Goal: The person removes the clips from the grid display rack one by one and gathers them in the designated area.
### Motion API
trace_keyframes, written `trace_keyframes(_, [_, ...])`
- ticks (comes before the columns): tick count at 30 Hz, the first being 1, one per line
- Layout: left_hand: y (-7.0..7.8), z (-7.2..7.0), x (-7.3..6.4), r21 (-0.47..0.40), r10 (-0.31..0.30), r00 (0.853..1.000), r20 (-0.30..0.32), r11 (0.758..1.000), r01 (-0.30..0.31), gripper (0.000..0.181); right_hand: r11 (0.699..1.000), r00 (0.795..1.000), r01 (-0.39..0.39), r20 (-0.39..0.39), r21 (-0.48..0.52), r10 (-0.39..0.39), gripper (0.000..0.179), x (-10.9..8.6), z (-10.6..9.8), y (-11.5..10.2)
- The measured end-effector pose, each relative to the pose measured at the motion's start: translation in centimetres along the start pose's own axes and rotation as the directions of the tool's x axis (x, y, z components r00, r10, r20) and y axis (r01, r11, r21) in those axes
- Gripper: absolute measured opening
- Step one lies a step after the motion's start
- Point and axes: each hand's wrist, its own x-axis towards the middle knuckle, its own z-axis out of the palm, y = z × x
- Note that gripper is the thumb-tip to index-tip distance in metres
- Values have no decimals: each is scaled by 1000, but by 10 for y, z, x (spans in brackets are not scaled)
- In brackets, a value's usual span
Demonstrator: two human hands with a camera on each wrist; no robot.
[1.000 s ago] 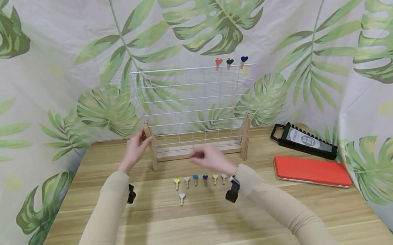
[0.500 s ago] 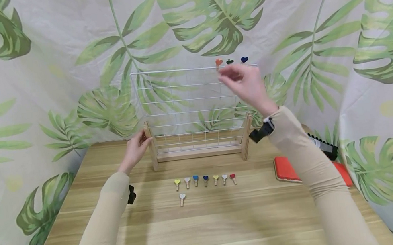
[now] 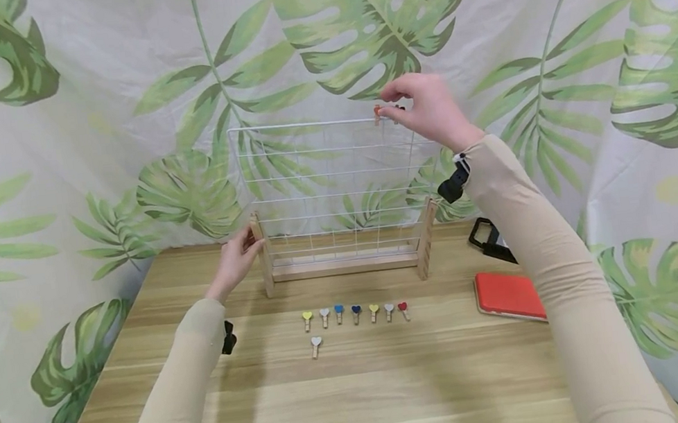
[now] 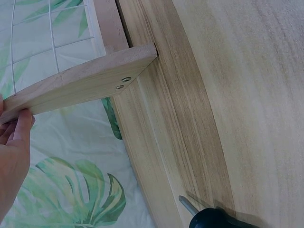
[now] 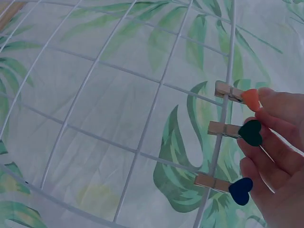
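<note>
At the left of a white wire grid rack (image 3: 337,194), my left hand (image 3: 237,256) grips the wooden post (image 4: 80,80) with thumb and fingers on either side. My right hand (image 3: 431,110) is up at the grid's top right corner. Its thumb and forefinger pinch the heart end of an orange heart clothespin (image 5: 251,99) clipped on the top wire. Beside it on the same wire are a green heart clothespin (image 5: 249,133) and a dark blue heart clothespin (image 5: 240,191), close to the other curled fingers. In the head view the hand partly covers these clips.
Several heart clothespins, among them a red one (image 3: 403,310), lie in a row on the wooden table (image 3: 336,407). A white one (image 3: 316,345) lies nearer. At the right are a red case (image 3: 505,294) and a black-handled grater (image 3: 487,240), partly behind the right sleeve.
My right hand has risen from above the clothespin row to the grid's top right corner and taken the orange clothespin between its fingertips. The left hand keeps its grip on the post.
</note>
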Motion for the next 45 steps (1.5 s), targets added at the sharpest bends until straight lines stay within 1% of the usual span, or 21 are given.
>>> trace_keyframes(4, [0, 1, -1, -7, -2, 1000, 3, 1000, 2, 54, 1000, 1000, 10, 17, 18, -10, 16, 4, 5, 1])
trace_keyframes(11, [-2, 1, 0, -10, 14, 1000, -14, 1000, -14, 51, 999, 1000, 9, -10, 41, -8, 12, 6, 7, 1])
trace_keyframes(16, [-1, 1, 0, -10, 26, 1000, -15, 1000, -26, 47, 998, 998, 36, -48, 48, -34, 10, 5, 8, 1])
trace_keyframes(21, [-1, 1, 1, -12, 31, 999, -14, 999, -31, 45, 997, 994, 66, -88, 34, -63, 8, 5, 9, 0])
trace_keyframes(24, [0, 1, 1, -10, 28, 1000, -12, 1000, -28, 46, 997, 992, 76, -105, 30, -72, 8, 5, 9, 0])
trace_keyframes(27, [1, 2, 1, -13, 26, 1000, -9, 1000, -26, 49, 997, 990, 72, -123, 36, -67, 9, 5, 7, 0])
trace_keyframes(31, [-1, 2, 1, -16, 25, 1000, -8, 1000, -25, 53, 998, 991, 41, -131, 56, -33, 10, 5, 2, -2])
trace_keyframes(37, [-1, 2, 1, -10, 23, 1000, -20, 1000, -24, 47, 995, 992, -6, -122, 97, 17, 14, 0, -7, -10])
trace_keyframes(40, [0, 1, 1, -11, 30, 999, -18, 999, -30, 48, 994, 993, -29, -108, 109, 41, 16, -6, -9, -12])
trace_keyframes(43, [-1, 1, 0, -11, 38, 999, -26, 999, -38, 48, 994, 994, -32, -102, 103, 43, 18, -14, -9, -13])
trace_keyframes(45, [-2, 1, 0, -11, 53, 998, -32, 998, -54, 48, 995, 994, -10, -110, 102, 21, 18, -19, -8, -13])
